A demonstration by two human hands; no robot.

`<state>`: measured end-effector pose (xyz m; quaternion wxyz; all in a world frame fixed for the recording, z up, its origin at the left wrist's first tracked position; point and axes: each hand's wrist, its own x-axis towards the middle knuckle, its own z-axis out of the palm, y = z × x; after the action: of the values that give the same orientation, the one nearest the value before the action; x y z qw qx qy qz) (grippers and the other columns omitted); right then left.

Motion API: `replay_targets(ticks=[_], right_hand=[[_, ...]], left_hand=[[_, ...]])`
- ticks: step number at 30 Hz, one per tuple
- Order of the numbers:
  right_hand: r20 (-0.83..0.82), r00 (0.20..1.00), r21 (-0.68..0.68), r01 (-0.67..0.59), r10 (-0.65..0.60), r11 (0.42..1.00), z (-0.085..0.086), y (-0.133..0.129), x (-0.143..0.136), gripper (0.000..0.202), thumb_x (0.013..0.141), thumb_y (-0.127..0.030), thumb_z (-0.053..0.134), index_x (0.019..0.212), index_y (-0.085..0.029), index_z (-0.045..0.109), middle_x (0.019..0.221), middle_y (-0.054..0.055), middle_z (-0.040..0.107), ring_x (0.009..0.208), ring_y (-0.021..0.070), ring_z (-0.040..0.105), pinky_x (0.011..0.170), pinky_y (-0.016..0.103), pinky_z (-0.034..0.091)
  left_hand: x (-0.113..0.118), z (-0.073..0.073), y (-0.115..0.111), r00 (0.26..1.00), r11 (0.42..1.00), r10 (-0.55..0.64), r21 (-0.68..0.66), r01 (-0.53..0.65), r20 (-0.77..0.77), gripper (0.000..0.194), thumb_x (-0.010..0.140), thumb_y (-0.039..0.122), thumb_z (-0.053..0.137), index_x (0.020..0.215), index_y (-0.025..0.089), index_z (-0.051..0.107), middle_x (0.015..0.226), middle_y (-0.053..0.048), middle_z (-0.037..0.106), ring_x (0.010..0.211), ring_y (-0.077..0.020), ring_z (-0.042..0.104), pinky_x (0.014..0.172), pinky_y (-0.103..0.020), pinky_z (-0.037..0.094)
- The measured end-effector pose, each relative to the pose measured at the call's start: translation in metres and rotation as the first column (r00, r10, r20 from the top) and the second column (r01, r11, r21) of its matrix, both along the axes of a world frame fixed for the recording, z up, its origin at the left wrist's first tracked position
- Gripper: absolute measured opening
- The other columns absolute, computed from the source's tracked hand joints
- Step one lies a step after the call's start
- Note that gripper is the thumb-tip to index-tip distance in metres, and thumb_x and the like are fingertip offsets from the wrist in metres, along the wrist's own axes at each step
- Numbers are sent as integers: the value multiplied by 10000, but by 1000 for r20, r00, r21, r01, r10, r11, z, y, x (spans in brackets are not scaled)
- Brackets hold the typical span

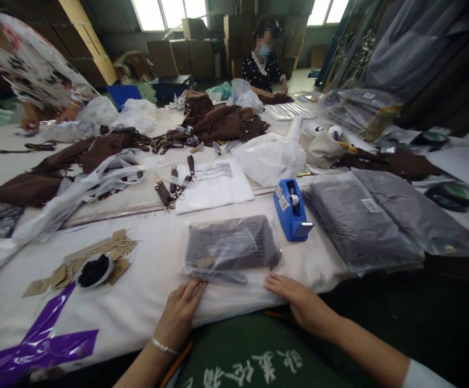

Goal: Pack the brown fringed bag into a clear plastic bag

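A dark, flat item in a clear plastic bag [232,245] with printed lettering lies in front of me on the white-covered table. My left hand [183,304] rests at the bag's near left corner, its fingers stretched forward onto the edge. At the near right corner is my right hand [299,302], fingers extended and lying low beside the plastic. Neither hand lifts the bag. Just beyond its right end stands a blue tape dispenser [291,213]. Farther right, dark goods in clear bags [364,221] are stacked, with a barcode label on top.
Left lie brown paper tags [117,250], a small bowl of black material [96,270] and purple tape [48,334]. Beyond are brown straps with clasps [165,191], a white sheet [214,186], crumpled plastic [273,156] and brown fringed goods [226,123]. Two people work across the table.
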<state>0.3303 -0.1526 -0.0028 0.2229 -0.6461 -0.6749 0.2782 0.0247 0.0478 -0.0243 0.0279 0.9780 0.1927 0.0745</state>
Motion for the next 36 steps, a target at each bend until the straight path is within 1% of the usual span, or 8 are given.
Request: replay_targets(ticks=[7,13,17,20,26,29,32,36], right_hand=[[-57,998,48,34,-31,998,-12,13,16,722,630,59,330,1256,-251,513,1317,36,521,1243,168,433,1076,430,335],[-180,969,-269,-213,169,939,29,2,30,851,622,7,419,1413,-264,262,1495,21,239,1381,205,155,1128,440,158],[-194,940,-318,-331,281,888,44,0,39,877,658,-54,518,1434,-265,169,1511,41,173,1381,251,117,1117,464,160],[-49,941,-201,-338,335,920,29,0,44,810,701,-45,498,1424,-274,214,1499,53,214,1377,238,157,1120,474,177],[37,964,102,-264,262,959,-17,0,45,427,898,-238,440,1323,-269,434,1352,68,485,1287,187,386,1101,427,275],[-50,991,151,-115,124,982,-26,6,40,369,917,-298,404,1273,-249,491,1280,72,556,1217,191,471,1070,409,333],[-106,986,144,147,-132,979,-31,25,28,336,927,-340,370,1151,-222,590,1072,75,663,1005,191,606,904,338,475],[-122,935,169,352,-334,921,-38,55,0,379,933,-385,330,1098,-172,596,849,79,685,782,201,647,729,305,497]], left_hand=[[-32,-2,14,974,969,-195,-173,174,-111,718,779,-40,290,1430,238,173,1449,-46,340,1332,-209,298,1089,-455,290],[-37,18,11,929,898,-232,-432,89,-290,997,547,-64,332,1435,302,66,1513,23,135,1387,-202,129,1118,-546,168],[-40,39,18,893,853,-302,-513,96,-335,1009,534,1,395,1438,292,55,1518,22,69,1389,-231,95,1124,-552,104],[-46,39,24,887,850,-343,-503,154,-308,947,594,36,428,1437,290,82,1515,9,108,1380,-245,147,1122,-551,108],[-49,7,35,938,848,-346,-425,317,10,597,825,107,369,1391,273,280,1428,-29,378,1317,-208,335,1122,-479,216],[-52,-3,38,969,848,-169,-474,236,179,415,892,151,321,1274,245,453,1267,-45,564,1190,-180,499,1050,-369,378],[-56,-7,39,954,831,226,-550,-83,197,301,923,264,337,1094,200,576,1044,-59,677,966,-181,634,864,-281,512],[-53,-8,37,720,688,683,-441,-576,124,326,916,388,352,951,188,607,812,-41,702,790,-209,668,687,-272,529]])
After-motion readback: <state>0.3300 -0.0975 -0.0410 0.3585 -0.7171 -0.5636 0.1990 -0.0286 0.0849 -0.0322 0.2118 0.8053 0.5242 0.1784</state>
